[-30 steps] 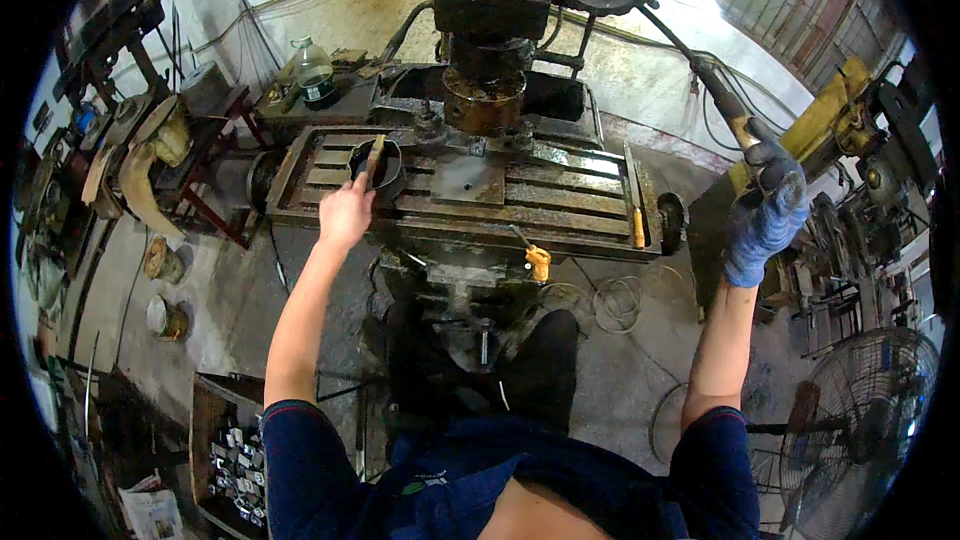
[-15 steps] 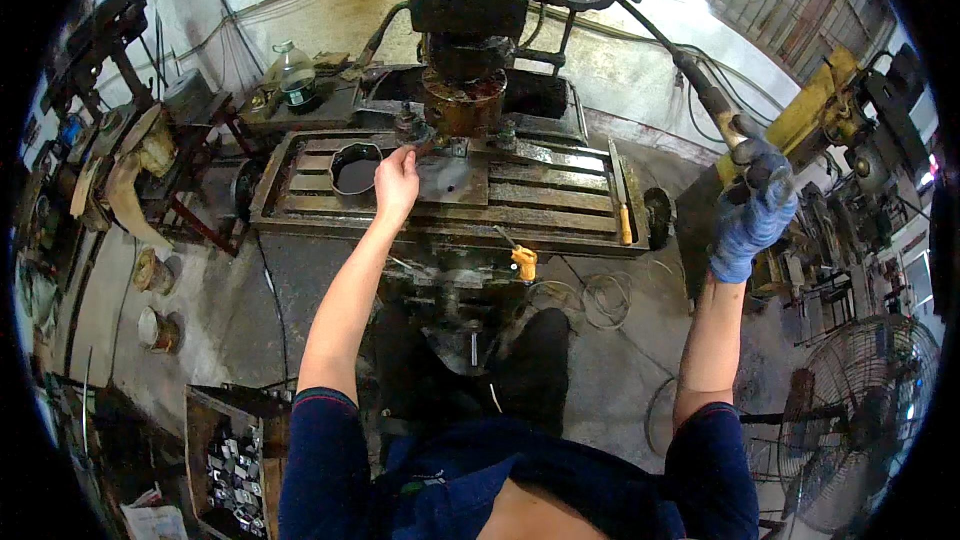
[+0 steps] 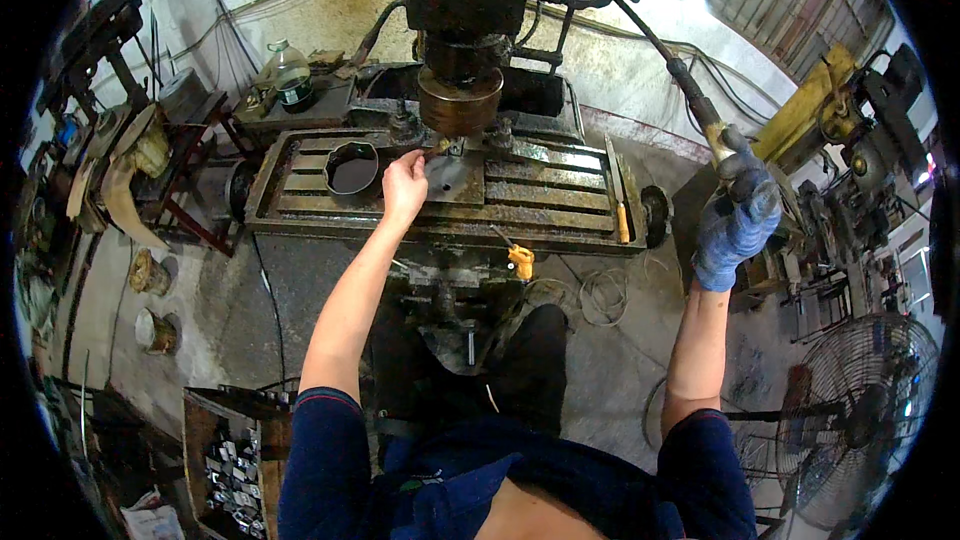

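My bare left hand (image 3: 405,188) is over the milling machine's slotted table (image 3: 545,208), its fingers pinched together just below and in front of the round spindle head (image 3: 460,102). A small brownish tip shows past the fingertips; what it belongs to is too small to make out. Left of this hand stands a round metal pot (image 3: 354,172) with dark liquid in it, apart from the fingers. On the right, my right hand (image 3: 738,215), in a blue-grey glove, is wrapped round the end of the machine's long lever (image 3: 697,100).
A yellow-handled air gun (image 3: 521,260) hangs at the table's front edge. A file with a wooden handle (image 3: 623,223) lies at the table's right end. A crate of metal parts (image 3: 235,480) is at lower left, and a floor fan (image 3: 858,420) at lower right.
My left hand has moved right, away from the pot's rim and closer to the spindle head. My right hand has come slightly left and down with the lever still in its grip.
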Action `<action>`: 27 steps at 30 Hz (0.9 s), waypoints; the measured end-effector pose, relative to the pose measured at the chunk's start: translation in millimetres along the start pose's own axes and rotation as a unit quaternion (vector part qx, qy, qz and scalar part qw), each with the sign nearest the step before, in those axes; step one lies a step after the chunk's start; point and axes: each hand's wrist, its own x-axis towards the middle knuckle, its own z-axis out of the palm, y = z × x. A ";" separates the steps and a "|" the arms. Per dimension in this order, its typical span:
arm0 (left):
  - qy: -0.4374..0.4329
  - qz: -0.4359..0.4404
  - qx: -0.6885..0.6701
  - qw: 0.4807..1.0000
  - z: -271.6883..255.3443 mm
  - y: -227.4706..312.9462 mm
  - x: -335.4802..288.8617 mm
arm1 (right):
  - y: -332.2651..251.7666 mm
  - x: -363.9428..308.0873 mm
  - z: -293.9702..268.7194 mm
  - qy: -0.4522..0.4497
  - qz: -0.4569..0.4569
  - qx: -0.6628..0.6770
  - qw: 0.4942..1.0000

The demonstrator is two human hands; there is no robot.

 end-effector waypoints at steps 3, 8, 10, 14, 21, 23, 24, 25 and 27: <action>-0.016 -0.012 -0.020 1.000 -4.8 -9.1 -0.1 | 0.3 -2.4 3.4 0.016 0.013 0.020 1.000; -0.083 -0.090 -0.098 0.988 -26.0 3.0 -11.6 | 11.5 -12.1 -4.3 0.008 0.001 0.038 0.999; -0.081 -0.070 -0.142 0.984 -30.4 3.4 -17.7 | 13.7 -14.9 -3.5 0.013 0.000 0.041 0.999; -0.097 -0.067 -0.147 0.982 -44.0 7.3 -25.5 | 13.5 -21.2 -2.1 0.014 0.013 0.028 0.999; -0.125 -0.078 -0.165 0.975 -47.3 13.0 -31.4 | 23.3 -30.4 -0.7 0.003 -0.007 0.033 0.999; -0.119 -0.090 -0.179 0.972 -45.7 10.8 -31.7 | 27.2 -33.6 -3.7 -0.002 -0.004 0.054 0.999; -0.116 -0.096 -0.187 0.971 -44.4 9.5 -31.7 | 29.5 -35.2 -4.9 -0.005 -0.002 0.064 0.998; -0.114 -0.091 -0.186 0.972 -43.8 8.7 -32.0 | 31.5 -36.8 -5.0 -0.003 -0.006 0.060 0.998; -0.110 -0.081 -0.185 0.973 -42.2 7.5 -32.3 | 33.6 -38.2 -5.1 -0.001 -0.016 0.051 0.999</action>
